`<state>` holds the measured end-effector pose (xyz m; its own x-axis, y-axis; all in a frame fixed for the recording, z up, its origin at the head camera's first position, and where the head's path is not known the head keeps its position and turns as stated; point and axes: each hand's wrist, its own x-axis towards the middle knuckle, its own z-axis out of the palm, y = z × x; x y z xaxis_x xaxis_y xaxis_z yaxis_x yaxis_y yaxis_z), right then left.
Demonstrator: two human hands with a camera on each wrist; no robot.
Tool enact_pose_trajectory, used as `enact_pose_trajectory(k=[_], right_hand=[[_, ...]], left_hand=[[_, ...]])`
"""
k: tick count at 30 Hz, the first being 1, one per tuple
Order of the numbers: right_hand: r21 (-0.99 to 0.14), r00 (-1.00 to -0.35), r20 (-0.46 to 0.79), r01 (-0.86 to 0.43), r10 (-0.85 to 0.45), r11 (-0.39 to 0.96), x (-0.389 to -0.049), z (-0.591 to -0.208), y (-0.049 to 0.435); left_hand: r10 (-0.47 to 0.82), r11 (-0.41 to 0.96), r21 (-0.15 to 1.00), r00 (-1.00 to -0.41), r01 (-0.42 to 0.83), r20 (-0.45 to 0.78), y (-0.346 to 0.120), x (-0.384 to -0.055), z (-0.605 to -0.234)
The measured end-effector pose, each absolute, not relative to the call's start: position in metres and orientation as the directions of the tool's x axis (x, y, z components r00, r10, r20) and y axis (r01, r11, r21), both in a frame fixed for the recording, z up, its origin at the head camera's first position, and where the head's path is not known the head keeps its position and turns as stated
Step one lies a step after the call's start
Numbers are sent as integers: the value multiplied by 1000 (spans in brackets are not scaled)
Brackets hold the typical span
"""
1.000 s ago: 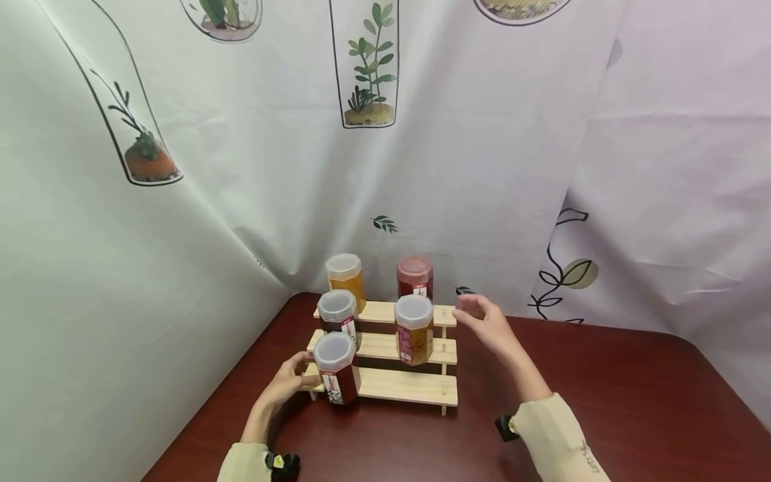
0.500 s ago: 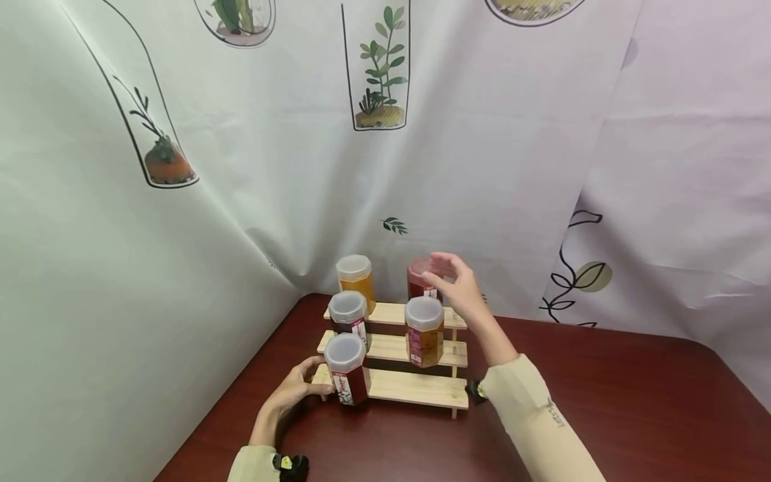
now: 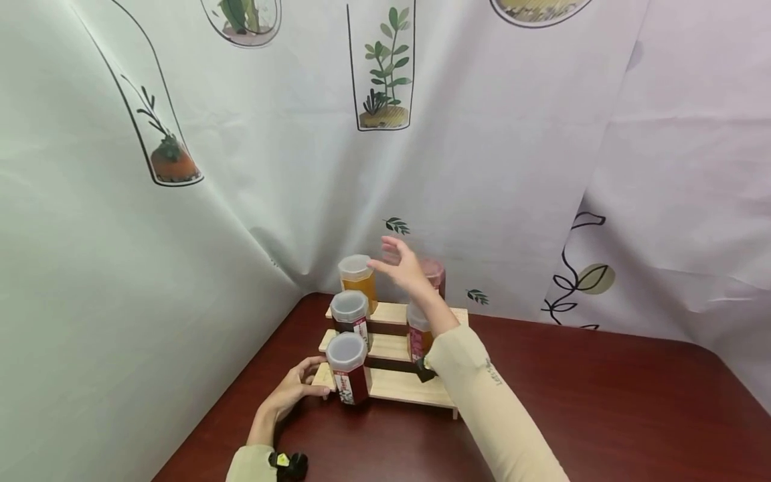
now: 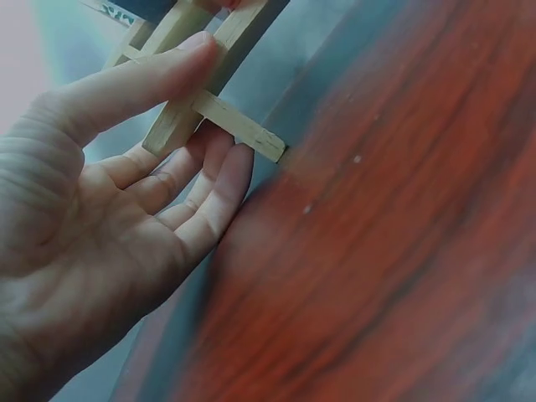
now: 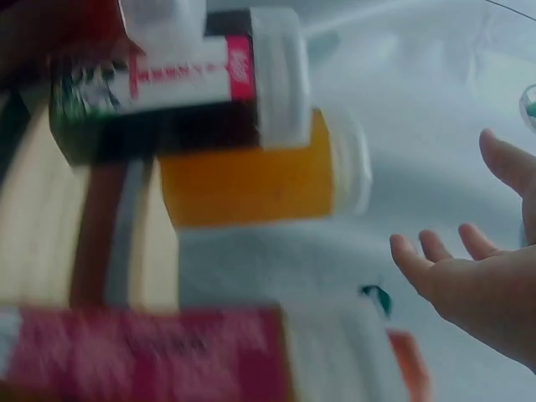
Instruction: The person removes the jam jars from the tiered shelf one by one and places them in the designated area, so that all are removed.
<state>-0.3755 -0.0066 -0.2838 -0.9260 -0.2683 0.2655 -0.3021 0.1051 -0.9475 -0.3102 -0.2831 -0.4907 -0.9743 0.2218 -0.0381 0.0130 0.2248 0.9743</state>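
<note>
The orange jar [image 3: 357,275] stands upright at the left end of the top step of the wooden tiered rack [image 3: 394,387], at the back of the dark red table [image 3: 602,395] near the curtain corner; the right hand [image 3: 402,266] hovers just beside its lid, fingers spread and relaxed, holding nothing. The left hand [image 3: 294,387] rests against the rack's lower left end, fingers nearly straight, thumb and fingers touching a wooden leg [image 4: 186,109]. Dark-filled jars [image 3: 345,358] occupy the left of the lower steps, and a red jar [image 3: 435,273] sits behind the right forearm.
</note>
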Motion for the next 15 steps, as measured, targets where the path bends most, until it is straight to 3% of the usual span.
enact_pose_trajectory(k=[5, 15], right_hand=[[-969, -948, 190, -223, -255, 109, -378, -290, -29], [-981, -976, 163, -176, -143, 84, -385, -316, -61]], left_hand=[[237, 164, 986, -971, 19, -21, -286, -315, -493], [243, 108, 994, -969, -5, -31, -290, -313, -505]])
